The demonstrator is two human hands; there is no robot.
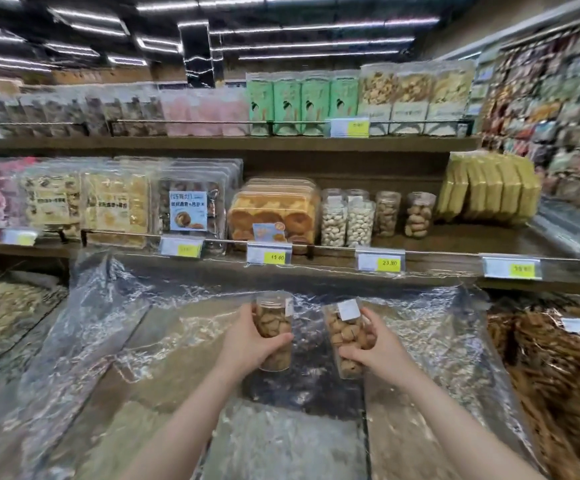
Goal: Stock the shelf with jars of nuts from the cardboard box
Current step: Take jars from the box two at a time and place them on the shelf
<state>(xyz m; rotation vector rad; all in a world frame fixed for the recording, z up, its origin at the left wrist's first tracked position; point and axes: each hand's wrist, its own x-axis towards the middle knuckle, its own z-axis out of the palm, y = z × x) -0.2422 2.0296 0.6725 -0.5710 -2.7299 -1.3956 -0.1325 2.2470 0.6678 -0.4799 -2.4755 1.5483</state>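
My left hand (pixel 250 344) grips an upright clear jar of brown nuts (pixel 274 318). My right hand (pixel 373 344) holds a second clear jar of nuts (pixel 342 327), tilted a little to the left, with a white label near its top. Both jars hover over the plastic-covered bins, below the middle shelf (pixel 455 245). On that shelf stand two jars of brown nuts (pixel 419 214) and, left of them, jars of pale nuts (pixel 347 218). A bare stretch of shelf lies right of the standing jars. The cardboard box is out of sight.
A metal rail with price tags (pixel 382 260) runs along the shelf front. Yellow packets (pixel 489 190) stand at the shelf's right end, a box of pastries (pixel 274 213) to the left. Clear plastic sheeting (pixel 143 327) covers bulk bins below. Hanging snack bags (pixel 558 98) fill the right wall.
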